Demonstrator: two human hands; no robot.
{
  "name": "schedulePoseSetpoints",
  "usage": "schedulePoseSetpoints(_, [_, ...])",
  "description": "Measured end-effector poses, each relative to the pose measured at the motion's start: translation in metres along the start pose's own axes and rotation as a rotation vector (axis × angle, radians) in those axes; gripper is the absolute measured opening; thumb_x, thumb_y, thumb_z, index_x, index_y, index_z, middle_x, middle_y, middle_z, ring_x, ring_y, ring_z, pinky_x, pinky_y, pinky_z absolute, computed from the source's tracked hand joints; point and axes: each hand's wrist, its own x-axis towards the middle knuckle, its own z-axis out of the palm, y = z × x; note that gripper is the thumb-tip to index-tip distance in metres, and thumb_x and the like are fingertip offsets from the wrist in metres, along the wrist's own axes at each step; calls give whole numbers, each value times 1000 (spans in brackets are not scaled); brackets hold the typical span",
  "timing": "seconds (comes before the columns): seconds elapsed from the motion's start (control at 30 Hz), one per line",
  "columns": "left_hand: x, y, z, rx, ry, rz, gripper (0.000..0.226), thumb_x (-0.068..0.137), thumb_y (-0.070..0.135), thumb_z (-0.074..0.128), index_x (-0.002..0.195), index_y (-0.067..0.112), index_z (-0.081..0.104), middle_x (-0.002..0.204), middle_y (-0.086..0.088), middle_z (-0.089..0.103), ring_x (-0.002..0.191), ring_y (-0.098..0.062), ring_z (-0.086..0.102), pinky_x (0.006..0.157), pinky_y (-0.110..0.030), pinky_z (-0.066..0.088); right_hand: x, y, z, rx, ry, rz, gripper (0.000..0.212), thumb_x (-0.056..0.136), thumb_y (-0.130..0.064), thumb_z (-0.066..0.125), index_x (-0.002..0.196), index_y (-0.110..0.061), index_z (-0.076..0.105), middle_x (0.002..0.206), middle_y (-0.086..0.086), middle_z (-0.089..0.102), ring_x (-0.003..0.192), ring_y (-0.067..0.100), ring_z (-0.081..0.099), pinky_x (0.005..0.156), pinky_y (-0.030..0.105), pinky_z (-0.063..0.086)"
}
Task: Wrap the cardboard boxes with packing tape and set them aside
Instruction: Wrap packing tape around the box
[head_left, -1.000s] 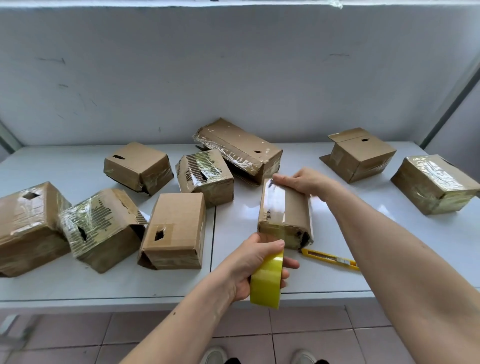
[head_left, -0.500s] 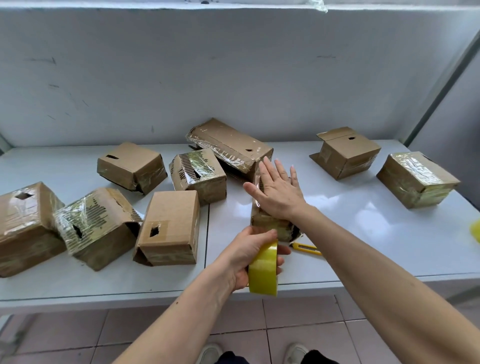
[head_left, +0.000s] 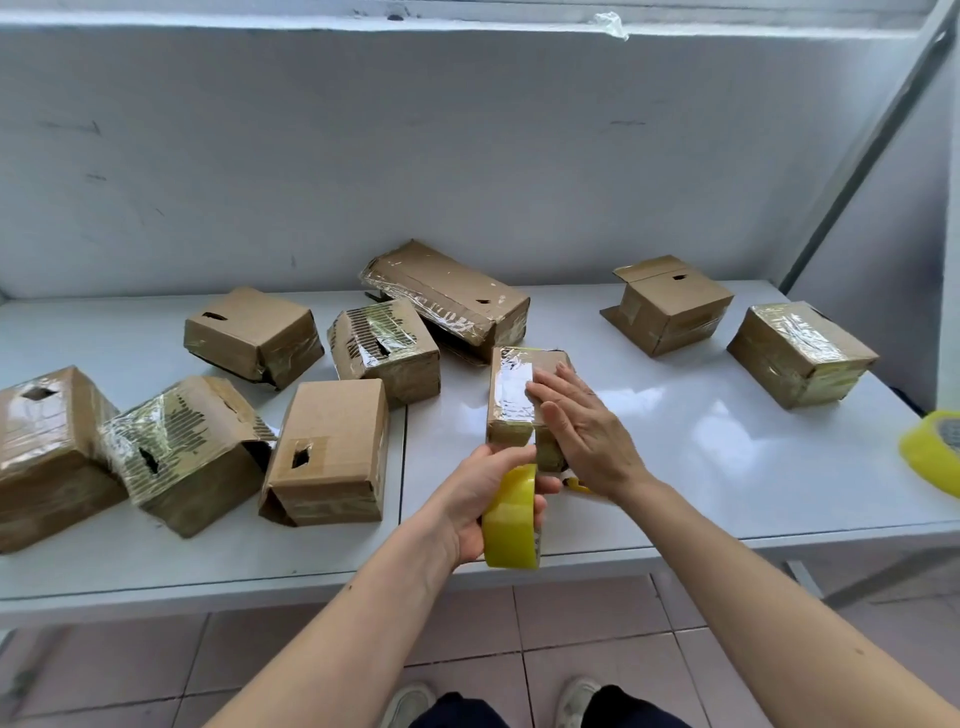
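The roll of yellow packing tape (head_left: 511, 519) is held in the left hand (head_left: 480, 506), the grip curled round its rim at the near edge of the white counter (head_left: 701, 467). A strip appears to run from it up onto the small brown cardboard box (head_left: 519, 402), which is pressed down by the flat, spread fingers of the right hand (head_left: 582, 428). If the strip is pulled before it is smoothed, it is likely to wrinkle or lift, and the light box could be dragged toward the edge. A yellow utility knife (head_left: 576, 484), mostly hidden under the right wrist, could be knocked off. Other taped boxes lie well apart, so little crowding is expected.
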Motion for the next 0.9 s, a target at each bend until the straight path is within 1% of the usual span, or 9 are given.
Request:
schedulePoseSetpoints(0.07, [-4, 1, 0, -29, -27, -25, 19, 92, 13, 61, 110, 8, 62, 96, -19, 69, 58, -18, 60, 63, -32, 53, 2, 3, 11, -58, 89, -18, 68, 100, -62, 23, 131, -18, 64, 143, -8, 52, 143, 8, 33, 115, 19, 26])
schedulePoseSetpoints(0.13, [-8, 3, 1, -70, -67, -36, 17, 87, 7, 56, 98, 3, 68, 99, -19, 67, 61, -19, 59, 70, -33, 50, 9, 4, 20, -156, 237, -63, 61, 103, -53, 28, 124, -15, 70, 134, -2, 62, 136, 14, 46, 110, 28, 39])
schedulePoseSetpoints(0.23, [-13, 4, 3, -111, -124, 18, 12, 93, 2, 51, 104, 5, 52, 91, -21, 70, 61, -21, 60, 68, -34, 53, 21, 1, 24, -249, 465, -88, 46, 103, -35, 37, 106, -14, 78, 113, 0, 74, 117, 16, 64, 92, 29, 53])
schedulePoseSetpoints(0.3, [-12, 10, 4, -91, -135, 71, 9, 98, 3, 51, 106, 7, 47, 88, -22, 71, 60, -22, 61, 65, -33, 56, 30, -8, 18, -272, 507, -21, 47, 102, -35, 37, 96, -17, 80, 104, -2, 76, 108, 15, 68, 79, 31, 57])
schedulePoseSetpoints(0.43, [-10, 26, 11, -47, -133, 106, 8, 102, 12, 49, 106, 4, 50, 81, -18, 71, 57, -19, 63, 61, -30, 59, 59, -26, -3, -259, 359, 216, 55, 103, -46, 28, 97, -26, 80, 105, 4, 75, 104, 29, 66, 78, 36, 50])
schedulePoseSetpoints(0.53, [-10, 24, 19, -56, -143, -29, 32, 104, 27, 48, 96, -2, 59, 75, -13, 70, 48, -15, 59, 54, -27, 57, 88, -32, -22, -254, 245, 375, 55, 105, -46, 28, 97, -31, 79, 109, 7, 73, 108, 33, 61, 82, 35, 43])
schedulePoseSetpoints(0.7, [8, 22, 17, -11, -67, 13, 13, 104, 20, 51, 111, 11, 45, 83, -15, 72, 51, -21, 62, 54, -32, 56, 105, -30, -29, -218, 195, 418, 57, 105, -45, 27, 91, -28, 80, 108, 9, 73, 106, 35, 60, 84, 35, 42])
schedulePoseSetpoints(0.8, [19, 16, 20, 1, -5, 77, 35, 101, 16, 56, 132, 17, 39, 97, -16, 70, 64, -26, 71, 60, -37, 58, 113, -26, -28, -199, 187, 468, 62, 104, -49, 25, 91, -22, 79, 107, 10, 72, 105, 34, 59, 85, 36, 42])
schedulePoseSetpoints(0.9, [23, 13, 23, -27, 31, 146, 41, 99, 14, 60, 134, 19, 39, 101, -15, 69, 64, -26, 71, 61, -35, 58, 120, -28, -29, -224, 180, 493, 66, 103, -52, 21, 93, -15, 75, 108, 12, 70, 104, 34, 58, 79, 35, 38])
